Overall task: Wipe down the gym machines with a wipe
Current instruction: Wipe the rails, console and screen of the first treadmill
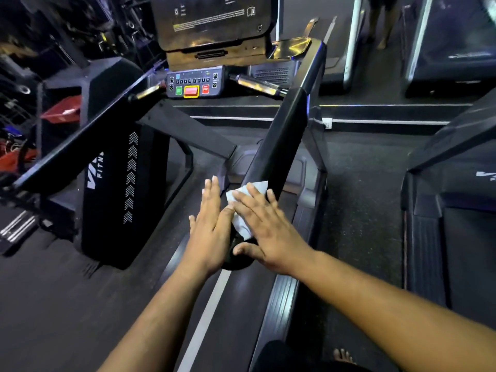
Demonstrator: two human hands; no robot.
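On the black side panel [115, 189] of the machine at left, white letters were cut off by the handrail: a large "V" start of a brand and below it "FITN", beside a column of white chevrons. The red button [205, 89] on the control panel [194, 83] read "STOP". Print on the screen housing [214, 20] above, including a yellow warning line, was too small to read.

Dark speckled floor [362, 183] right of the treadmill. Bare foot [343, 357] at the near bottom edge on that floor. Second person's legs [378, 22] far right, standing in the aisle. Red-and-black equipment [60, 111] far left, blurred. Pale floor strip [375, 121] runs across the far middle.
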